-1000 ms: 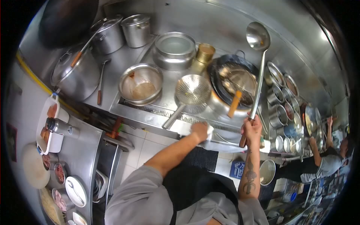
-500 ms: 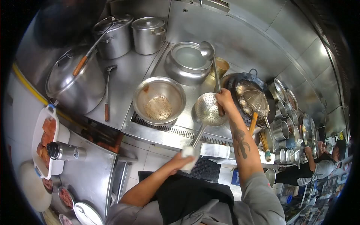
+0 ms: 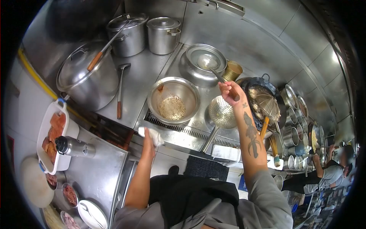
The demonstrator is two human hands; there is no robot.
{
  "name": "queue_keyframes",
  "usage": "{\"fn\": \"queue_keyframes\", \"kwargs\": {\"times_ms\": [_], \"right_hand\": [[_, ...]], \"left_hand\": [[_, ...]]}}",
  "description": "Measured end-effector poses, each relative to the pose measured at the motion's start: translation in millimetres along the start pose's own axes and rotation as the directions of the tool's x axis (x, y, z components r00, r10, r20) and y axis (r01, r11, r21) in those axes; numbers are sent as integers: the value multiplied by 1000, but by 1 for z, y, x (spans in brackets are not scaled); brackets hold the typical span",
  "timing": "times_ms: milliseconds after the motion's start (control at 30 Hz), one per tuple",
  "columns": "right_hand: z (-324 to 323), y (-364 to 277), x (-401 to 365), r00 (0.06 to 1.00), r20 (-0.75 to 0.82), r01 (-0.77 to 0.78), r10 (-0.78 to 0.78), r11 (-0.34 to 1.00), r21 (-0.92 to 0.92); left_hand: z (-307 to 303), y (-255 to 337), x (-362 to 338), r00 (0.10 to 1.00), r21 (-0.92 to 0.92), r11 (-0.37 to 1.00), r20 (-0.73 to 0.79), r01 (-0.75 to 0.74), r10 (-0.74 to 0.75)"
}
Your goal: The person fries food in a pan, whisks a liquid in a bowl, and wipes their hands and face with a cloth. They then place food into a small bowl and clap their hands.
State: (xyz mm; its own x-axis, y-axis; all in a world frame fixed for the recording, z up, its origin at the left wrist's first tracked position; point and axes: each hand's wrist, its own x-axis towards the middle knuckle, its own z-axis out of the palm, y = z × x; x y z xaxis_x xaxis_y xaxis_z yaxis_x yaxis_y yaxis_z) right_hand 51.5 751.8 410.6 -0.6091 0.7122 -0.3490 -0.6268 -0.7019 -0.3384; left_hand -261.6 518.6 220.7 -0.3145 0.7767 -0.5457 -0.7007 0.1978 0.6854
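Observation:
My right hand (image 3: 232, 92) grips the handle of a ladle (image 3: 208, 63), whose bowl is in the opening of a round steel pot (image 3: 190, 72). A white cloth (image 3: 155, 137) is held in my left hand (image 3: 148, 143), near the counter's front edge. Between my hands sit a steel bowl (image 3: 192, 95) with pale grainy contents at its bottom and a perforated strainer (image 3: 222, 112), its handle pointing toward me. Right of my forearm, a wire skimmer (image 3: 267, 105) lies in a dark wok (image 3: 283, 110) over browned pieces.
Lidded steel pots (image 3: 87, 76) and a wood-handled tool (image 3: 120, 91) stand or lie at left. A flask (image 3: 76, 147) is beside a white tub (image 3: 53, 164) of orange-red pieces. A brass-coloured can (image 3: 233, 70) stands behind. Another person (image 3: 324, 175) is at far right.
The ladle has swung down into the pot's opening. My left hand has let go of the strainer's handle and moved left with the cloth. The view has shifted slightly.

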Motion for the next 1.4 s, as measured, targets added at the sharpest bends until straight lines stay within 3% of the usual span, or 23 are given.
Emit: {"fn": "queue_keyframes", "kwargs": {"times_ms": [167,400,633,667,800,1000,1200,1300,1400], "right_hand": [[21,35,-58,995,92,-40,30,994,103],[14,92,-119,989,87,-127,121,990,62],[7,125,-128,974,33,-221,224,972,-85],[13,130,-126,982,-66,-184,175,963,-198],[5,136,-111,989,-130,-115,65,898,-424],[7,138,-115,966,-152,-1,-210,584,-812],[-10,131,-139,954,-103,24,-282,414,-910],[-24,127,-150,962,-91,30,-256,433,-901],[-37,134,-160,922,-14,48,-386,150,-987]], "left_hand": [[25,-12,60,1000,93,995,-3,29,-29],[48,1,27,999,93,995,29,39,-42],[-1,-14,-70,996,-18,999,81,48,-47],[-6,-14,-80,997,-32,998,56,54,-53],[-31,-21,-92,998,-37,997,-24,65,-66],[-44,-22,-98,998,-62,997,-48,42,-45],[-27,-20,-105,1000,-44,999,-6,23,-23],[-16,-23,-106,999,-36,999,32,25,-24],[-3,-27,-109,999,-19,999,31,38,-37]]}}
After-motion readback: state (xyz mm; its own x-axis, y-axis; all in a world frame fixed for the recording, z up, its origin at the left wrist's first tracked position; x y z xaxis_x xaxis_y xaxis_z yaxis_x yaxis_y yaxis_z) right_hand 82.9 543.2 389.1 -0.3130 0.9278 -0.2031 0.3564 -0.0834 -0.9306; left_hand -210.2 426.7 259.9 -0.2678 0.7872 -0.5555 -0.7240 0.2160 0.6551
